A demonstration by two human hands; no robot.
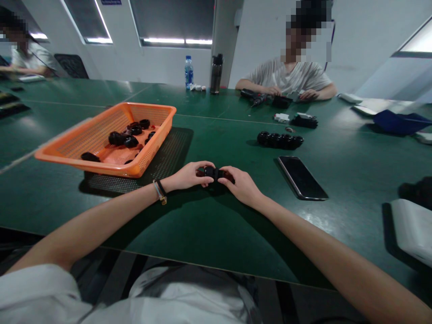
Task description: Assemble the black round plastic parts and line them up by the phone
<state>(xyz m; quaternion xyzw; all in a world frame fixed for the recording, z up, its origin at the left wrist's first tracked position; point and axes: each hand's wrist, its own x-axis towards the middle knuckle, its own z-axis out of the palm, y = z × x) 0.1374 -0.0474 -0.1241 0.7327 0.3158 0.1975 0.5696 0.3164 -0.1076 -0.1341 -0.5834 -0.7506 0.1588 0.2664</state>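
Between my two hands is a small black part (212, 173), with dark reddish-brown bits at its ends. My left hand (192, 174) pinches its left side, thumb below and fingers over the top. From the right, my right hand (238, 182) closes thumb and fingers on the other end. The part is just above the green table (216, 225), and my fingers partly cover it, so its exact kind is not clear. An orange plastic basket (131, 170) to the left holds several loose black round parts (118, 138).
A row of black round parts (280, 140) and a phone (302, 177) lie to the right. Further right is a white object (413, 229). Across the table a person (290, 76) handles dark parts near a power tool (259, 99). Two bottles (216, 74) stand at the back.
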